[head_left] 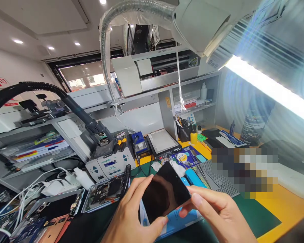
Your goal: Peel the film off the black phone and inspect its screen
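The left hand (pixel 131 216) and right hand (pixel 218 212) are both pinching a black phone screen (pixel 164 192) by its edges, holding it tilted above the green mat (pixel 255 216); it is looking thin, light, glossy, slippery and fragile, so gripping the edges seems safest

The yellow table (pixel 288 206) has a dark green mat (pixel 253 212) on it. A grey machine with buttons (pixel 110 165), a yellow bottle (pixel 194 136) and an opened phone (pixel 105 194) sit on the table too.
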The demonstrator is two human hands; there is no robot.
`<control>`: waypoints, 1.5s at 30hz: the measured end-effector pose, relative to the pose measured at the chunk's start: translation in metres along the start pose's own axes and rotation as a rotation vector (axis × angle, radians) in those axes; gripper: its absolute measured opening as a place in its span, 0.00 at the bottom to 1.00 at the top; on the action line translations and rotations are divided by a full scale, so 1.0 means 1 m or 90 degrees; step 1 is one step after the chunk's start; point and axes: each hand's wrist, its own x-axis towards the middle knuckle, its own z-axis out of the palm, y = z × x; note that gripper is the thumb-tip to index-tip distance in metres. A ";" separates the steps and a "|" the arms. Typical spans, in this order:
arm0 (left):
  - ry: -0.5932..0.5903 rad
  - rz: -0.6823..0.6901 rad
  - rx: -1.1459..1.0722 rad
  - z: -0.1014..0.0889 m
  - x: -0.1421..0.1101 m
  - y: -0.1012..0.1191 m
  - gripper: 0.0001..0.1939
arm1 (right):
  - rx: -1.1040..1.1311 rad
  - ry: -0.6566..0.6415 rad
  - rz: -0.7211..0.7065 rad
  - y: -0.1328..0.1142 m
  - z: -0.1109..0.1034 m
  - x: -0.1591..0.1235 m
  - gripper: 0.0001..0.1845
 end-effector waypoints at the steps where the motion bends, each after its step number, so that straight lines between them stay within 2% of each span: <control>1: 0.015 0.012 0.016 0.001 0.000 -0.001 0.39 | 0.003 0.005 0.002 0.001 0.000 0.000 0.19; 4: 0.073 0.064 0.074 0.003 0.001 -0.004 0.39 | 0.003 0.011 0.002 0.003 0.000 0.000 0.17; 8: 0.147 0.137 0.149 0.007 0.002 -0.007 0.41 | -0.019 0.029 -0.003 0.001 0.002 0.001 0.23; 13: 0.198 0.174 0.219 0.011 0.002 -0.007 0.42 | -0.003 0.061 0.028 0.004 0.003 0.000 0.20; 18: 0.219 0.173 0.241 0.015 0.000 -0.008 0.43 | 0.011 0.076 0.025 0.007 0.004 0.001 0.21; 26: 0.191 0.125 0.201 0.018 -0.009 -0.010 0.41 | 0.197 0.078 0.041 0.011 0.006 0.007 0.16; 31: 0.198 0.137 0.200 0.020 -0.009 -0.010 0.41 | 0.321 0.061 0.075 0.002 0.007 0.007 0.19; 35: 0.203 0.100 0.103 0.028 -0.011 -0.005 0.40 | 0.398 0.075 0.092 -0.007 0.007 0.005 0.15; 38: 0.183 0.023 -0.054 0.030 -0.012 0.001 0.38 | 0.407 0.072 0.087 -0.007 0.007 0.004 0.19; 42: 0.072 -0.073 -0.256 0.022 -0.009 0.005 0.38 | 0.395 0.048 0.049 0.006 0.010 0.000 0.26; 45: -0.006 -0.070 -0.312 0.017 -0.005 0.000 0.37 | 0.378 -0.033 0.005 0.018 0.021 -0.003 0.28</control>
